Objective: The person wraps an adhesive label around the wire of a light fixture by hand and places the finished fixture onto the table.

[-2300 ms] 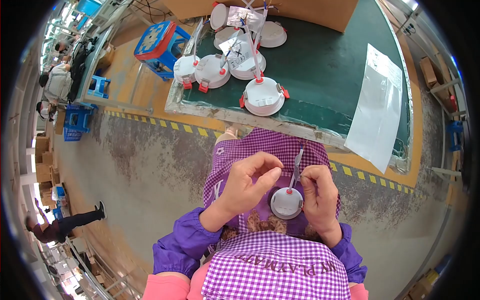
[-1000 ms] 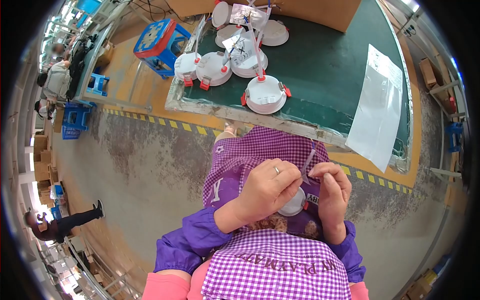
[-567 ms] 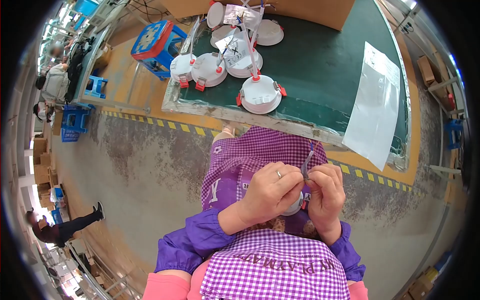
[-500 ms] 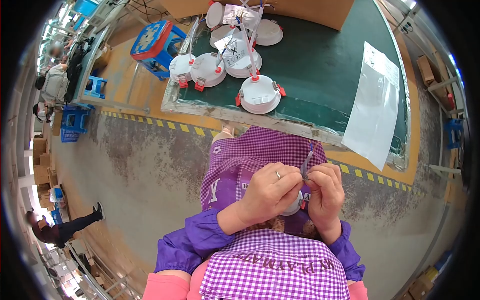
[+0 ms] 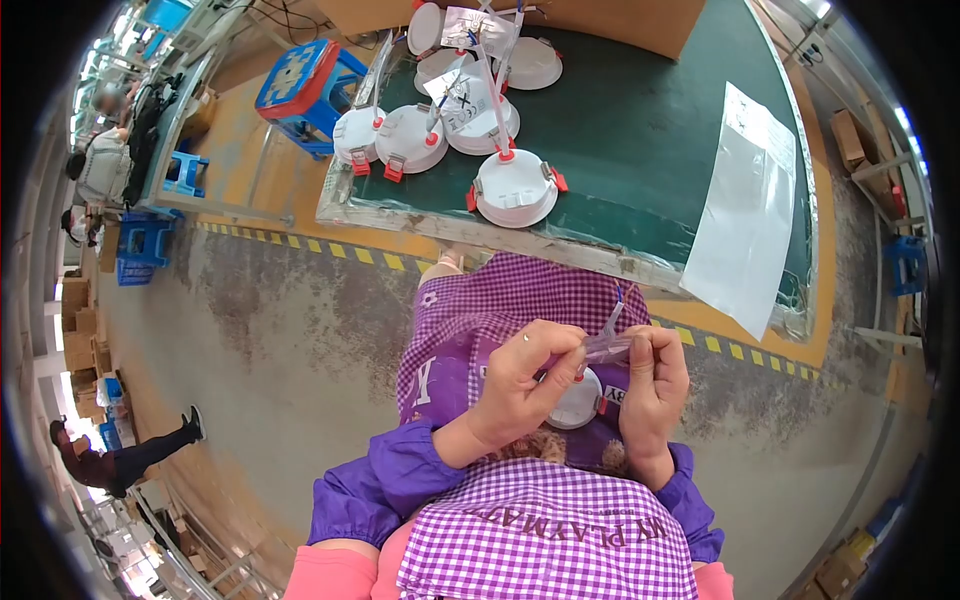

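Above my lap, my left hand (image 5: 525,380) and my right hand (image 5: 655,385) pinch a small clear plastic piece (image 5: 607,348), stretched between their fingertips. Whether it is a bag or a sleeve I cannot tell. A pale cable end (image 5: 615,315) with a thin blue wire sticks up just behind it. Below my fingers a round white downlight (image 5: 575,402) with a red clip rests on the purple checked apron (image 5: 470,310), partly hidden by my left hand.
On the green table (image 5: 640,130), a white downlight (image 5: 515,190) sits near the front edge, several more behind it with cables upright. A plastic sheet (image 5: 745,210) overhangs the edge at right. A cardboard box (image 5: 610,25) stands behind, a blue stool (image 5: 310,85) to the left.
My hands have drawn slightly apart, and the clear plastic piece now shows stretched between them. More of the downlight on my lap is uncovered.
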A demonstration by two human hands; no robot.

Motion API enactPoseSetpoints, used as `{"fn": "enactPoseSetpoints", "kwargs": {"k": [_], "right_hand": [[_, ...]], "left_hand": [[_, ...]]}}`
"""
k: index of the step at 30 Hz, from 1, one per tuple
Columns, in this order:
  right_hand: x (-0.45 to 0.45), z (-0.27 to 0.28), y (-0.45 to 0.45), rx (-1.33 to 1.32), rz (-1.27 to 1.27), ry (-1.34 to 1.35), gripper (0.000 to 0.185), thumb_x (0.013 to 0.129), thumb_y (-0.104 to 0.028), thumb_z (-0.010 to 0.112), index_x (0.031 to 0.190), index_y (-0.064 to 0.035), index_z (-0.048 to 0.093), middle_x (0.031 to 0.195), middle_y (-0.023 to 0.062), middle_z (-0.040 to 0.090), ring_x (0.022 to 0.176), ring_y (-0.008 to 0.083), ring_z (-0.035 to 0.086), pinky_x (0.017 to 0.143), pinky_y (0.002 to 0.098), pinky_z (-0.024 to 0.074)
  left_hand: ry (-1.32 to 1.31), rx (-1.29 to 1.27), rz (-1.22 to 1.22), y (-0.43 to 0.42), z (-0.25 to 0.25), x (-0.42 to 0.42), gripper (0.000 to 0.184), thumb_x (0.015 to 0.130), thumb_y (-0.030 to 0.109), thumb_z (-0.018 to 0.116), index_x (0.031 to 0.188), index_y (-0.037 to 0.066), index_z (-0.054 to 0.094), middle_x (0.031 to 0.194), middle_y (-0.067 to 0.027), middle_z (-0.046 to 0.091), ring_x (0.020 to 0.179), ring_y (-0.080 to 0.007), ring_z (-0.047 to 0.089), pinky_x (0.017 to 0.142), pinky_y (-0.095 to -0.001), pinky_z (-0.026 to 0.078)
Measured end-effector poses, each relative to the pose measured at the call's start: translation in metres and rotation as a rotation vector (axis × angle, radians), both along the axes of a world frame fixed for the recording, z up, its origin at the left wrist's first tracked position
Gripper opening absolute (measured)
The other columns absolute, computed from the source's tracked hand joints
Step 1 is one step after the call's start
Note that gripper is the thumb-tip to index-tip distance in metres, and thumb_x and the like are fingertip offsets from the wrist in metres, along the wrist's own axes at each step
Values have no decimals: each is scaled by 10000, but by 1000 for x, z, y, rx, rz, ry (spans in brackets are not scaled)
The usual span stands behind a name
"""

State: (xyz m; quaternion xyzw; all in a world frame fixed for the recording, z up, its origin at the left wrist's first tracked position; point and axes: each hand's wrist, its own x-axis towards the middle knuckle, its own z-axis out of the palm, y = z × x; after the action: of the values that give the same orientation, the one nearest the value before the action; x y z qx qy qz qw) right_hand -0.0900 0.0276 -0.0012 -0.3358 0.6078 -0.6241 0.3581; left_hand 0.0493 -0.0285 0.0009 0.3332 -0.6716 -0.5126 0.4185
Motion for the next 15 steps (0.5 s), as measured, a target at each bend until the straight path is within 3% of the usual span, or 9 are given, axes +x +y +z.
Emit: {"fn": "enactPoseSetpoints", "kwargs": {"k": [5, 15], "right_hand": [[2, -9, 2, 4, -49, -56, 95, 952, -89, 505, 899, -10, 514, 820, -12, 528, 742, 41, 469, 674, 183, 404], [-2, -11, 1, 41, -123, -122, 150, 959, -161, 514, 889, -29, 511, 766, -46, 485, 684, 19, 416, 611, 168, 365]], "left_hand": [[50, 224, 21, 4, -2, 0, 62, 862, 5, 582, 923, -1, 583, 877, -67, 589, 785, -121, 575, 706, -245, 472], [20, 193, 73, 2, -9, 4, 56, 862, 10, 584, 916, -5, 587, 878, -70, 603, 808, -132, 573, 719, -245, 460]]}}
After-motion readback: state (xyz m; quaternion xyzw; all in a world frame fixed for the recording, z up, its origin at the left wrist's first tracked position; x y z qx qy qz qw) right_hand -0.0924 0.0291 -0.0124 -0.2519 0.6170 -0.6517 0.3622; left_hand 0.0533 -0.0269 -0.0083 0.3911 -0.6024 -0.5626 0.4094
